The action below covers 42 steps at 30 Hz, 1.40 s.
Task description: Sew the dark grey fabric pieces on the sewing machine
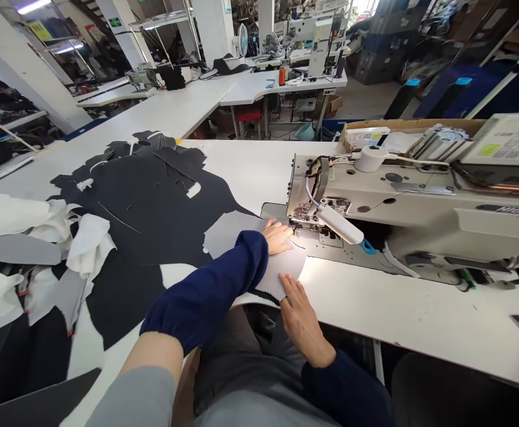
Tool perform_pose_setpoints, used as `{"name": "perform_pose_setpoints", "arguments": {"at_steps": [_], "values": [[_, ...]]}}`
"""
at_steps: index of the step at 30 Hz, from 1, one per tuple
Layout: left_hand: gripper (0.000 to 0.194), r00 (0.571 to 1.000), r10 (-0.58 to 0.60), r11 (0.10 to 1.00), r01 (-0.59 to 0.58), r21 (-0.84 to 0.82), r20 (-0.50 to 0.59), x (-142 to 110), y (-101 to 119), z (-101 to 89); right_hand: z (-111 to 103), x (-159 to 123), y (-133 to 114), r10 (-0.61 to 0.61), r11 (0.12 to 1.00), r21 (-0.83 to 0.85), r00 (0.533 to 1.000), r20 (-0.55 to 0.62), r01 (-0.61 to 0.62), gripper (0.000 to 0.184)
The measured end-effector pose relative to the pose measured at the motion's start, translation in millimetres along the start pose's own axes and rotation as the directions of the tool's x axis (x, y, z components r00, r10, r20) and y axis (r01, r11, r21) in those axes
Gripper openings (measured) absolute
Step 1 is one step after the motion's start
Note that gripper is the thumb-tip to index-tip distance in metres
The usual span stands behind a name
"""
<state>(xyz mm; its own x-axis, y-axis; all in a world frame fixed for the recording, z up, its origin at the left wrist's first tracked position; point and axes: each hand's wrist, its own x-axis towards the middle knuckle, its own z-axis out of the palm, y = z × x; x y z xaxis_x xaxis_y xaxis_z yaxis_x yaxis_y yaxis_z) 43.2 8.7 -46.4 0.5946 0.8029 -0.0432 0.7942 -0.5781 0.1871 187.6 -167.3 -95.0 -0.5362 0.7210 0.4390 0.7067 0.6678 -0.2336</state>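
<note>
A grey fabric piece (228, 231) lies on the white table, reaching under the needle of the sewing machine (401, 207). My left hand (277, 235) rests flat on it just left of the presser foot (306, 222), fingers stretched toward the needle. Nearer the table edge, my right hand (299, 311) lies flat with fingers together, pressing the fabric's near edge. Both arms wear dark blue sleeve covers.
Dark cut fabric pieces (152, 201) are spread over the table (397, 314) to the left, with white and grey pieces (81, 243) piled further left. A cardboard box (413, 126) stands behind the machine. More tables and sewing machines (317, 41) fill the back.
</note>
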Motion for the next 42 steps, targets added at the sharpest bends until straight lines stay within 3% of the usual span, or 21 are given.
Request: {"name": "perform_pose_setpoints", "arguments": {"at_steps": [4,14,28,42], "values": [[0.015,0.997,-0.027,0.998,0.03,-0.049,0.074,8,-7,-1.5,-1,7,4,-0.023,0.999,0.04,0.999,0.042,0.021,0.027],[0.023,0.99,-0.096,0.99,0.106,-0.097,0.1,15,-28,-4.9,-1,34,13,-0.116,0.993,0.023,0.985,0.127,0.114,0.025],[0.02,0.988,-0.144,0.986,0.149,-0.072,0.061,40,-49,-10.9,8,64,46,-0.153,0.987,0.059,0.98,0.131,0.146,0.029],[0.021,0.985,-0.172,0.982,0.173,-0.078,0.024,53,-51,-4.6,14,66,59,-0.159,0.985,0.091,0.98,0.123,0.148,0.03]]}}
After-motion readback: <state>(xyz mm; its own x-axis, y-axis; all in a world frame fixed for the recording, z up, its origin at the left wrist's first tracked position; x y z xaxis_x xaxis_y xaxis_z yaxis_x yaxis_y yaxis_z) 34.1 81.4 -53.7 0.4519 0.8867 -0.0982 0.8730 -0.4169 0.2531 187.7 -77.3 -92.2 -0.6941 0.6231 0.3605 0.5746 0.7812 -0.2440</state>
